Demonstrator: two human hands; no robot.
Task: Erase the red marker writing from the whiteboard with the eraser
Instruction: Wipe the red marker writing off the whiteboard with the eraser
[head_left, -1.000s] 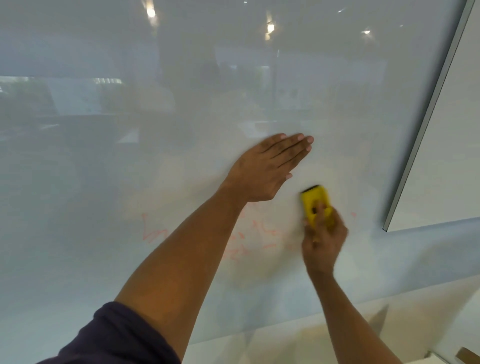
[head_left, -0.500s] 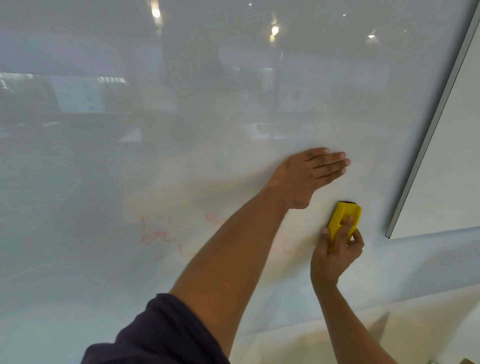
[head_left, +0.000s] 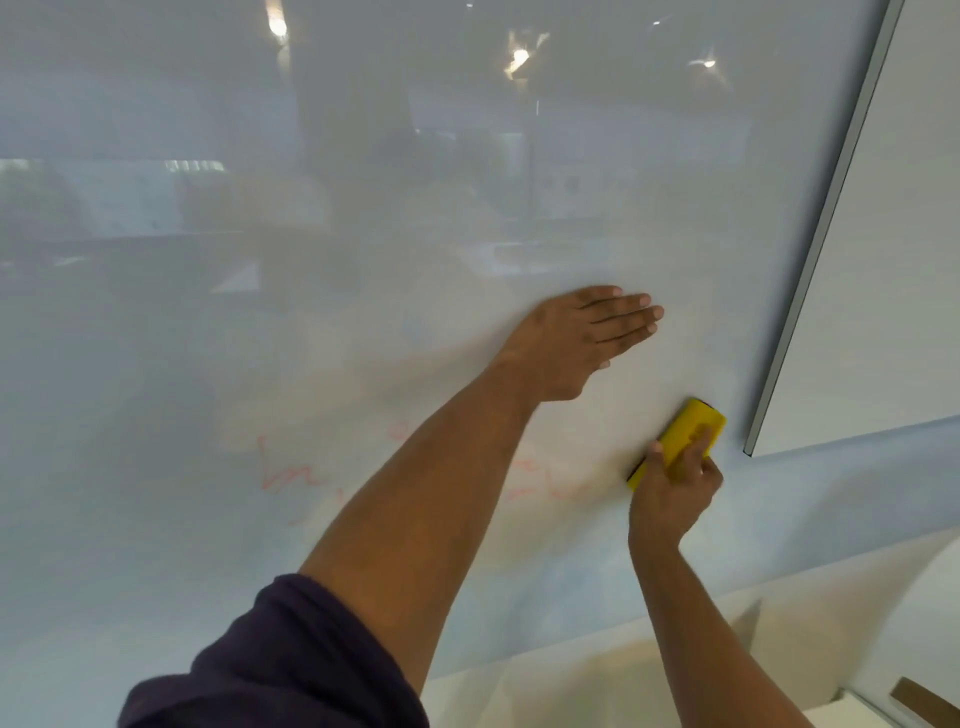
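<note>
Two hands meet the whiteboard (head_left: 363, 260): the left hand (head_left: 576, 338) lies flat, fingers straight. Below it, the right hand (head_left: 675, 488) grips the yellow eraser (head_left: 685, 434), seemingly pressed against the board, right of faint red marker writing (head_left: 283, 475).

Dark navy short sleeve (head_left: 291, 660) on left arm; forearms bare, no jewellery visible

No legible text was found. The red marker writing (head_left: 291, 475) on the whiteboard (head_left: 156, 312) was faint, smeared and partly hidden behind the forearm; no letter or number could be made out. The yellow eraser (head_left: 685, 431) showed no readable label.
</note>
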